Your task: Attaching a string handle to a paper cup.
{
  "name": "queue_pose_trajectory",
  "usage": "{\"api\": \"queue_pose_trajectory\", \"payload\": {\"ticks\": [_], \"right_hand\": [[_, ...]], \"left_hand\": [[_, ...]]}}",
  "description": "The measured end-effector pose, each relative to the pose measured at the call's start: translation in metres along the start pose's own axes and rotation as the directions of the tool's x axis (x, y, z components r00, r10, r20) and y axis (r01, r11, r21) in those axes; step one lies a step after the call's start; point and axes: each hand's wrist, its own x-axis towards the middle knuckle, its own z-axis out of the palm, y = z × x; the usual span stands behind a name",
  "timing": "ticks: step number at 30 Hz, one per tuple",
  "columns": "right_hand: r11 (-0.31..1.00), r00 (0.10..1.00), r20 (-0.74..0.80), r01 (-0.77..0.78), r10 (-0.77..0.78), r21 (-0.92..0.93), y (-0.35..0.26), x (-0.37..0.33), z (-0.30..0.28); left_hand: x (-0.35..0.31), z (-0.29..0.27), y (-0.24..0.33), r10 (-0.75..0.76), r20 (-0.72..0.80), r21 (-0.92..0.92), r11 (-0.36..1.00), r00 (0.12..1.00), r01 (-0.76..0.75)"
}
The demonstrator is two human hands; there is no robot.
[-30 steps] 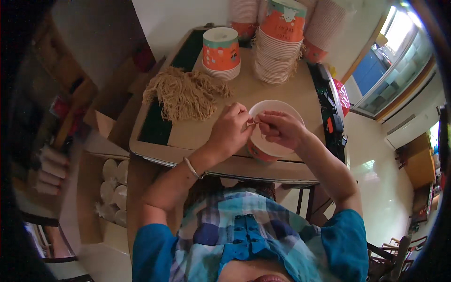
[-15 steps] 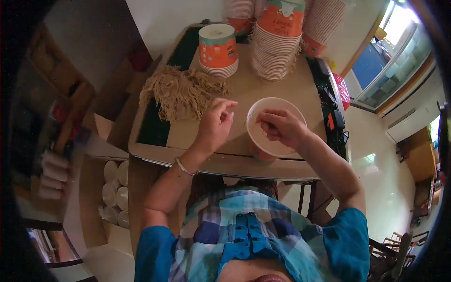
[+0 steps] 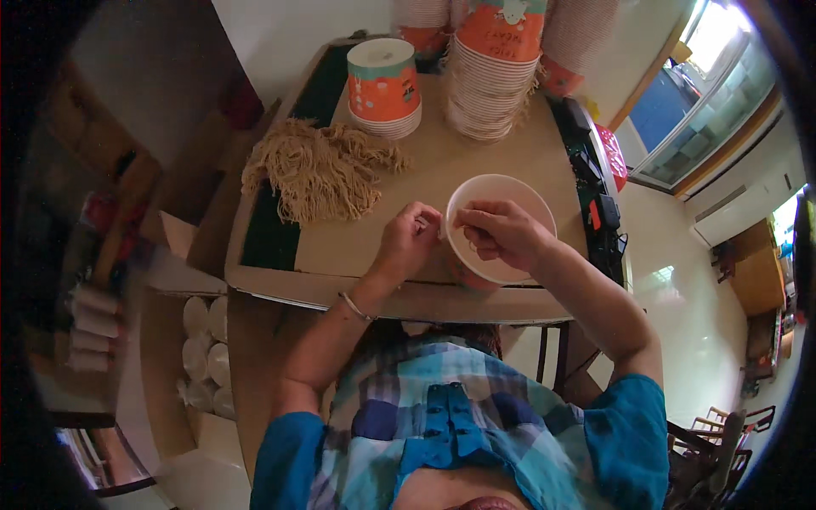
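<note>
On the worktop (image 3: 272, 277), near edge | paper tub (image 3: 508, 189) upright, probably light, dentable; I'd hold its rim | right grip (image 3: 503, 233) over mouth, fingertips together, can't tell on what | left grip (image 3: 408, 241) by rim, closure unclear

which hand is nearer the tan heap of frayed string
Left. The left hand is apart from the tan heap of frayed string, to its lower right; the right hand is farther right, over a white-lined paper tub.

tub (image 3: 518, 189) partly behind right grip (image 3: 500, 231)
</note>
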Motion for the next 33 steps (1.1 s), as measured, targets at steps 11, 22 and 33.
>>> {"api": "queue_pose_trajectory", "payload": {"ticks": [11,22,33], "right_hand": [[0.998,1.000,0.004,0.001,-0.001,-0.067,-0.005,0.002,-0.004],[0.953,0.988,-0.137,0.031,-0.076,-0.303,-0.010,0.002,-0.006],[-0.303,0.739,0.467,0.359,-0.485,-0.883,-0.024,-0.004,0.021]], "left_hand": [[0.003,-0.020,0.021,-0.131,-0.040,-0.280,0.953,0.991,0.114],[0.009,-0.032,0.051,0.014,-0.176,-0.223,0.973,0.984,-0.054],[0.029,-0.042,0.110,0.290,0.264,0.324,0.872,0.920,-0.367]]}}
